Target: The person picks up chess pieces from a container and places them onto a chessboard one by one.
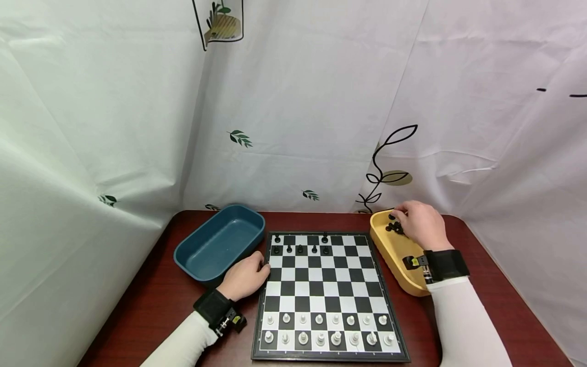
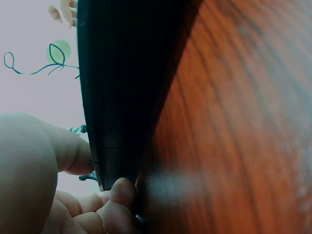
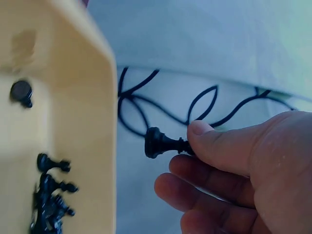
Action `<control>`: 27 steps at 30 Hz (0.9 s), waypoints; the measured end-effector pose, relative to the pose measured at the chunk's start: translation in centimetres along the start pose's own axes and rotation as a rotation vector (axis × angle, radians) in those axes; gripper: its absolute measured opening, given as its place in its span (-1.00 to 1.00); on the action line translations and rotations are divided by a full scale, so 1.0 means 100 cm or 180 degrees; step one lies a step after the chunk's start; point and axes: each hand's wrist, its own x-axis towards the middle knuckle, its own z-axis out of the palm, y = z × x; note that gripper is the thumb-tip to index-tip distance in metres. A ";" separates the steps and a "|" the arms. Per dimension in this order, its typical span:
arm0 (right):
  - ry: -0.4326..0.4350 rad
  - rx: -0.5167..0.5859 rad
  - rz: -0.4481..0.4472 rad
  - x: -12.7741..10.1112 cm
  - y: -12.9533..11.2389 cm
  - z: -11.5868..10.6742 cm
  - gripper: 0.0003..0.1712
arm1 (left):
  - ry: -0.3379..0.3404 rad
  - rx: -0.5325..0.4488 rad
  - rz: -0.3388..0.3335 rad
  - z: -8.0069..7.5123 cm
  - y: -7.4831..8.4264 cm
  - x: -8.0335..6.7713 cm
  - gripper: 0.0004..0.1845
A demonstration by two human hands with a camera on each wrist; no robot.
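At the upper right, my right hand is above the yellow tray. Thumb and fingers pinch a black chess piece, whose top is hidden behind the fingertips; its wide base points away from the hand. More black chess pieces lie heaped in the tray, with one apart from them. My left hand grips the left edge of the chessboard, thumb over the rim and fingers curled at its side. Several black pieces stand on the far rows. White pieces fill the two near rows.
A dark blue tray with nothing visible inside sits left of the board. Everything is on a reddish wooden table. A white cloth with leaf patterns hangs behind and along the sides.
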 end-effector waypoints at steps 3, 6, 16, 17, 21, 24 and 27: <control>0.0084 0.0038 -0.0058 0.001 -0.014 -0.004 -0.80 | 0.0006 0.0014 0.0007 0.000 0.000 0.000 -0.83; 0.0128 0.0092 -0.0118 0.001 -0.028 -0.005 -0.80 | 0.0003 0.0011 0.0004 0.000 0.000 0.000 -0.83; 0.0144 0.0245 -0.0542 -0.003 -0.079 0.013 -0.85 | -0.0005 0.0005 -0.0004 0.000 0.000 0.000 -0.84; 0.0138 0.0253 -0.0589 -0.004 -0.083 0.016 -0.86 | -0.0008 0.0000 -0.0005 0.000 0.000 0.000 -0.84; 0.0054 0.0348 -0.0767 -0.008 -0.096 0.030 -0.89 | -0.0004 -0.0005 -0.0003 0.000 0.000 -0.001 -0.84; -0.0031 0.0415 -0.0837 -0.011 -0.101 0.040 -0.91 | -0.0006 0.0001 -0.0006 0.000 0.000 -0.001 -0.84; -0.0140 0.0439 -0.0856 -0.012 -0.105 0.049 -0.92 | 0.0004 0.0003 0.0013 0.001 -0.001 -0.001 -0.85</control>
